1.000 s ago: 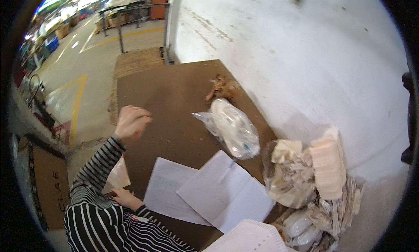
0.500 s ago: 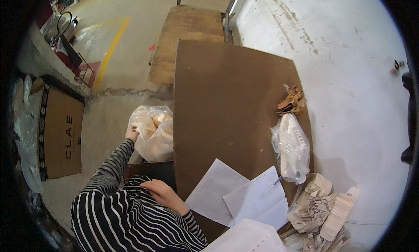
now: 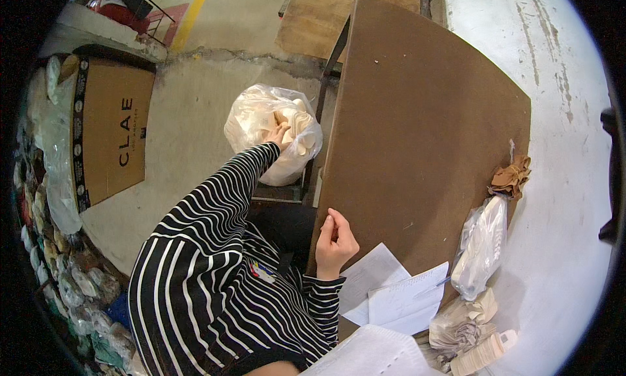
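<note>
A clear plastic bag [image 3: 251, 118] stands beside the table's left edge, its mouth gaping. Inside lie many flat cream, insole-shaped pieces [image 3: 298, 123], some stacked together. My left hand [image 3: 277, 136] reaches into the bag mouth, fingers stretched over these pieces and touching them; none is lifted out. Over the left edge of the brown table [image 3: 417, 115], my right hand [image 3: 336, 244] is raised with its fingers curled in and nothing visible in them. Nearest to it are white paper sheets [image 3: 407, 304] with handwriting, a blue pen [image 3: 435, 287] on the top one.
Along the table's right side lie crumpled brown paper strips [image 3: 510, 178], a clear bag of white shoe-shaped pieces [image 3: 481, 245] and a stack of cream insoles [image 3: 482, 353]. A cardboard box [image 3: 117, 131] stands at left, above heaped plastic-wrapped items [image 3: 78, 278]. A white wall bounds the right.
My left hand has gone from the bag's side into its mouth, which now shows the stacked pieces. My right hand has come up from my torso to the table edge. The view has shifted left.
</note>
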Demonstrator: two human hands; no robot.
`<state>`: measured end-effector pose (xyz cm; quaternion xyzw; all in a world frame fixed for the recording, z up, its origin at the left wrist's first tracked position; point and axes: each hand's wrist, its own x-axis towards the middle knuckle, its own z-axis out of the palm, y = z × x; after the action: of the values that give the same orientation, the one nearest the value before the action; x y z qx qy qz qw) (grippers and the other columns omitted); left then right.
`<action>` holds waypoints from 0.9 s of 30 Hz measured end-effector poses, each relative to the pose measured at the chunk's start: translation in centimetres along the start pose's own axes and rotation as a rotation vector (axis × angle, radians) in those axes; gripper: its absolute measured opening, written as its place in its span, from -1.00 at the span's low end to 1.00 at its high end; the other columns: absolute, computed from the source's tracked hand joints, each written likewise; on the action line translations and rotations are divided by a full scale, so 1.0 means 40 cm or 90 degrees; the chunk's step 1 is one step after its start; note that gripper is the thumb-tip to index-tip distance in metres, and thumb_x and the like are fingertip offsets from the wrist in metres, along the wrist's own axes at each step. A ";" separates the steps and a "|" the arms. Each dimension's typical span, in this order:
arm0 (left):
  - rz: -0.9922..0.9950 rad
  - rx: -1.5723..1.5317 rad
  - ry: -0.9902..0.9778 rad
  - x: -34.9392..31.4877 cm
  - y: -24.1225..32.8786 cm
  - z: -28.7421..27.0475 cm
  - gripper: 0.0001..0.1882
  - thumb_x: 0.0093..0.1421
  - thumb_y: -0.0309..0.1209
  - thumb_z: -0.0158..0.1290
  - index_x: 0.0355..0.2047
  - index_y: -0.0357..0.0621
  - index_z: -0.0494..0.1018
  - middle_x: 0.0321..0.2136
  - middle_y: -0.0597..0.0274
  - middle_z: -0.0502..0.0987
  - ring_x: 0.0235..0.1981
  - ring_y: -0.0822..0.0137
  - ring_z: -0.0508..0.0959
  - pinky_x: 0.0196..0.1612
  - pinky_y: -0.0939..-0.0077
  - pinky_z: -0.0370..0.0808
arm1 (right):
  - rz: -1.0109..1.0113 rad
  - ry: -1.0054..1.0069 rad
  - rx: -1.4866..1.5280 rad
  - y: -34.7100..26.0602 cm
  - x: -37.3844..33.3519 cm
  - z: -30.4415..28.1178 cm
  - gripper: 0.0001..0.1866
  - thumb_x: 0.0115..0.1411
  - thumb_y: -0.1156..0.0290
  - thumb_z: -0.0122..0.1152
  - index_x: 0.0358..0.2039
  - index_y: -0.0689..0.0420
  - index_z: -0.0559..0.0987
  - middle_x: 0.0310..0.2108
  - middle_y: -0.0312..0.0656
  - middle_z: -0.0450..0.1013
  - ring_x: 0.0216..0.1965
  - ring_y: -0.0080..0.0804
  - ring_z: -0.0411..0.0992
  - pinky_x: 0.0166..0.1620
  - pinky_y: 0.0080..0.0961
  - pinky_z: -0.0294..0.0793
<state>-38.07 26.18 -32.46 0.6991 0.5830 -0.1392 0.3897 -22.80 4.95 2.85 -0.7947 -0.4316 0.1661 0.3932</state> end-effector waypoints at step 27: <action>-0.180 0.101 -0.213 0.119 0.083 0.014 -0.42 0.25 -0.06 0.05 0.23 0.02 0.33 0.21 0.04 0.37 0.28 0.02 0.30 0.29 0.11 0.27 | 0.077 0.003 0.054 0.008 -0.005 -0.007 -0.88 0.18 0.57 0.21 -0.27 0.25 0.65 -0.60 -0.21 0.55 -0.65 -0.59 0.45 -0.55 -0.66 0.39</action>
<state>-33.50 29.09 -34.64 0.6057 0.5899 -0.3518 0.4017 -22.56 4.57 2.74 -0.8024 -0.3744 0.2061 0.4165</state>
